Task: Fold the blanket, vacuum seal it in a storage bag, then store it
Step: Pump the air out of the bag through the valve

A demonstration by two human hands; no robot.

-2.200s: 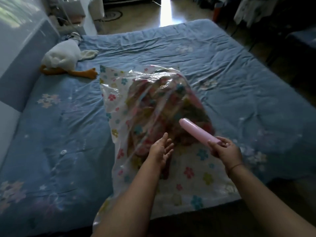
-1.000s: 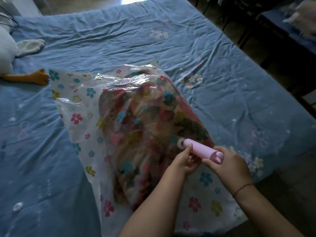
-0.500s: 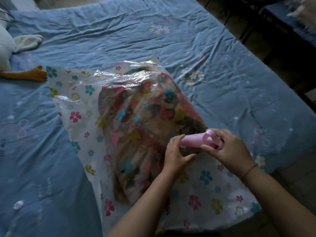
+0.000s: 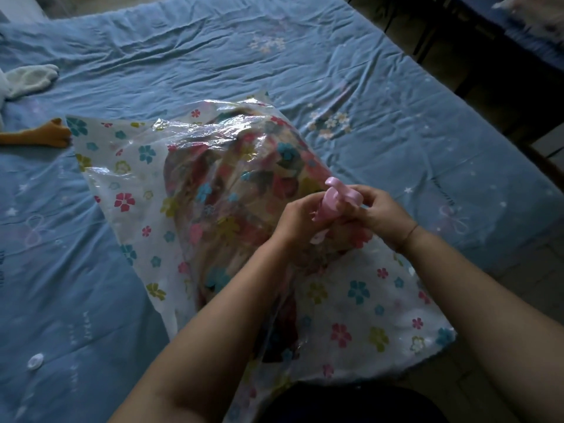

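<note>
On the storage bag [image 4: 128,190] holding the blanket [image 4: 244,190], both hands, left hand [image 4: 297,219] and right hand [image 4: 380,210], curl around the upright pink pump [image 4: 331,198], seemingly over its valve.

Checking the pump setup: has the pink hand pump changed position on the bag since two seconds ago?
Yes. The pink hand pump has swung from lying slanted above the flowered plastic storage bag to standing nearly upright on it, gripped by both hands.
</note>
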